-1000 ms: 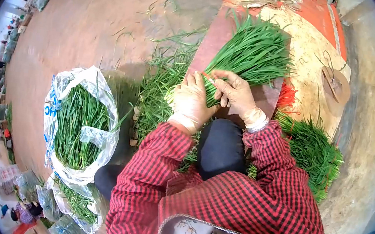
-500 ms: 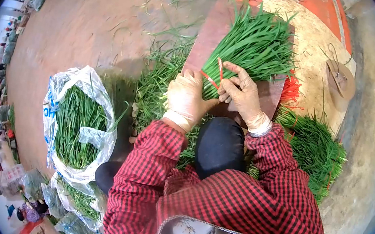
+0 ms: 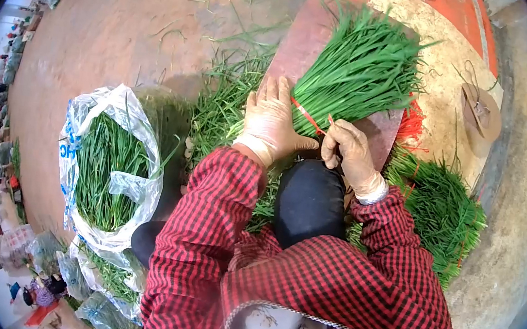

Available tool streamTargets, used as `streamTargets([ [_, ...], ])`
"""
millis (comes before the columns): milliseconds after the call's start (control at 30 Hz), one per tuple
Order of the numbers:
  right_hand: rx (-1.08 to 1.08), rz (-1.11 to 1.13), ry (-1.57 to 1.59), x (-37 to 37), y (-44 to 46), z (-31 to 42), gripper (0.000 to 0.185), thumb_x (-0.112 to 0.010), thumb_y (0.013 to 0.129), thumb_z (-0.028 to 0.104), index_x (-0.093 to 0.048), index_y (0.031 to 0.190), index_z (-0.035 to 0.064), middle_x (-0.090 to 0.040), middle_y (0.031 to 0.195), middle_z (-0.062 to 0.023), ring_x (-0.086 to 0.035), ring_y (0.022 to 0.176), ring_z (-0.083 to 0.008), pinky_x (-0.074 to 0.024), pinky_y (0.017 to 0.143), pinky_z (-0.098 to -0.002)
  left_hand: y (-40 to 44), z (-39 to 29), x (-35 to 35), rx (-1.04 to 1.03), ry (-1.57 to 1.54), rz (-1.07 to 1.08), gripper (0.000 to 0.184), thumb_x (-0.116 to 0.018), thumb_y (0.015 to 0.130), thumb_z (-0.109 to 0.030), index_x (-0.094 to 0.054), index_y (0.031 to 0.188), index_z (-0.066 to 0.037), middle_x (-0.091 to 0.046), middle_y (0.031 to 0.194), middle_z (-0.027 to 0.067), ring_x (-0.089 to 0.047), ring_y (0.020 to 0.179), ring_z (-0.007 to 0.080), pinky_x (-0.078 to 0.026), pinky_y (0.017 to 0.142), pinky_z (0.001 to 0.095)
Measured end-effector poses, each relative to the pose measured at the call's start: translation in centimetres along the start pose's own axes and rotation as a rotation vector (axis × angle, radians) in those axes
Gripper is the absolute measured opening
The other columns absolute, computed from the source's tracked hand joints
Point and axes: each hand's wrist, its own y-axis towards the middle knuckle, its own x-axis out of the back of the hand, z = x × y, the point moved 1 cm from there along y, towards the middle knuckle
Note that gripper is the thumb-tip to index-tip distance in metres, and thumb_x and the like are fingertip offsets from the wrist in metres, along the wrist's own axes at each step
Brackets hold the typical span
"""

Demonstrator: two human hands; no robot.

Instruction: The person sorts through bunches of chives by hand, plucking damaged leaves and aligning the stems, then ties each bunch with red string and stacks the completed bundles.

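A bunch of long green stalks [image 3: 361,65] lies on a reddish board [image 3: 299,44], its leaves fanned toward the upper right. Around its lower end runs a red tie [image 3: 307,116]. My left hand [image 3: 273,121], in a pale glove, rests open against the cut-end side of the bunch, thumb stretched out below it. At the tie's loose end is my right hand [image 3: 349,150], also gloved, with fingers pinched together on the red tie beside the bunch.
Loose stalks [image 3: 224,107] lie left of the board. A plastic bag of greens [image 3: 111,172] stands at left. More bunches [image 3: 438,212], red ties [image 3: 411,123] and a brown disc [image 3: 480,112] are at right. Other people [image 3: 44,292] show far left.
The red tie, earlier with its end raised, now lies around the bunch. My right hand has moved down and right, pulling away slightly. My left hand's fingers have straightened and spread.
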Motion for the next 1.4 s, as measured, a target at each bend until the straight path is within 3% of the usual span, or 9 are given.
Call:
streamTargets([
  [200, 0.093, -0.004, 0.239, -0.4, 1.1, 0.8, 0.031, -0.048, 0.094, 0.021, -0.043, 0.065, 0.0095, -0.043, 0.055, -0.0011, -0.039, 0.046, -0.0086, -0.0296, 0.045, -0.0241, -0.4, -1.2, 0.3, 0.084, -0.102, 0.210, 0.120, -0.083, 0.058, -0.053, -0.025, 0.148, 0.001, -0.063, 0.111, 0.0180, -0.065, 0.099, 0.0316, -0.051, 0.084, 0.0419],
  [367, 0.149, 0.135, 0.067, -4.4, 3.2, 5.9, 0.028, -0.050, 0.097, 0.017, -0.055, 0.071, 0.0066, -0.046, 0.057, 0.0023, -0.040, 0.047, -0.0053, -0.0310, 0.045, -0.0202, -0.9, -0.1, -0.1, -0.079, -0.320, -0.028, 0.048, -0.077, 0.066, -0.045, -0.066, 0.095, -0.008, -0.064, 0.094, 0.0150, -0.064, 0.088, 0.0343, -0.053, 0.072, 0.0439],
  [433, 0.062, 0.197, -0.091, -3.7, 2.8, 7.4, 0.016, -0.057, 0.096, 0.018, -0.065, 0.090, 0.0047, -0.054, 0.063, 0.0014, -0.046, 0.053, -0.0033, -0.0369, 0.048, -0.0176, -1.5, -0.5, 2.1, -0.061, -0.253, 0.001, 0.048, -0.077, 0.067, -0.044, -0.066, 0.096, -0.008, -0.063, 0.094, 0.0148, -0.064, 0.088, 0.0335, -0.053, 0.072, 0.0440],
  [533, 0.570, 0.199, -0.641, -3.5, 1.4, 11.1, 0.054, -0.065, 0.090, 0.026, -0.048, 0.137, 0.0050, -0.067, 0.100, -0.0113, -0.064, 0.094, -0.0178, -0.0519, 0.082, -0.0309, -2.1, 0.2, 3.1, -0.202, -0.199, -0.074, 0.043, -0.076, 0.068, -0.038, -0.064, 0.095, -0.007, -0.063, 0.093, 0.0148, -0.064, 0.086, 0.0317, -0.051, 0.073, 0.0443],
  [633, 0.627, 0.204, -1.339, -3.0, -0.5, 11.9, 0.099, -0.072, 0.073, 0.049, -0.029, 0.148, 0.0024, -0.041, 0.143, -0.0264, -0.036, 0.135, -0.0405, -0.0273, 0.113, -0.0500, -2.8, -1.1, 7.2, -0.303, 0.056, 0.055, 0.037, -0.070, 0.072, -0.026, -0.059, 0.102, -0.006, -0.063, 0.093, 0.0144, -0.064, 0.086, 0.0312, -0.049, 0.079, 0.0461],
  [700, 0.637, 0.224, -1.515, -3.0, -2.3, 10.7, 0.107, -0.075, 0.068, 0.050, -0.027, 0.147, -0.0027, -0.045, 0.139, -0.0248, -0.044, 0.128, -0.0386, -0.0298, 0.110, -0.0495, -4.2, -2.3, 10.7, -0.457, 0.208, 0.013, 0.047, -0.073, 0.068, -0.022, -0.057, 0.109, -0.007, -0.061, 0.097, 0.0119, -0.061, 0.093, 0.0300, -0.044, 0.087, 0.0470],
  [900, 0.878, -0.032, -1.044, -2.9, -7.7, 6.0, 0.120, -0.082, 0.059, 0.049, -0.021, 0.147, -0.0050, -0.056, 0.118, -0.0261, -0.059, 0.105, -0.0396, -0.0463, 0.092, -0.0454, -9.2, -4.6, 15.0, -0.717, 0.407, 0.035, 0.088, -0.079, 0.058, -0.016, -0.042, 0.138, -0.008, -0.054, 0.127, 0.0101, -0.051, 0.119, 0.0270, -0.026, 0.113, 0.0520],
  [1067, 0.530, -0.143, -0.922, -2.9, -10.8, 5.3, 0.113, -0.080, 0.065, 0.043, -0.018, 0.147, -0.0017, -0.062, 0.104, -0.0251, -0.064, 0.084, -0.0409, -0.0526, 0.072, -0.0449, -10.6, -6.5, 15.4, -0.813, 0.456, -0.066, 0.084, -0.077, 0.063, -0.012, -0.043, 0.139, -0.011, -0.050, 0.136, 0.0094, -0.044, 0.131, 0.0284, -0.017, 0.117, 0.0542],
  [1400, 0.324, -0.577, 0.035, 9.9, -20.1, -2.3, 0.075, -0.081, 0.074, 0.039, -0.050, 0.131, 0.0025, -0.060, 0.119, -0.0124, -0.055, 0.112, -0.0235, -0.0432, 0.101, -0.0341, -11.9, -9.7, 11.5, -0.770, -0.067, -0.131, 0.069, -0.076, 0.073, -0.010, -0.049, 0.137, -0.011, -0.046, 0.143, 0.0143, -0.041, 0.134, 0.0353, -0.032, 0.110, 0.0474],
])
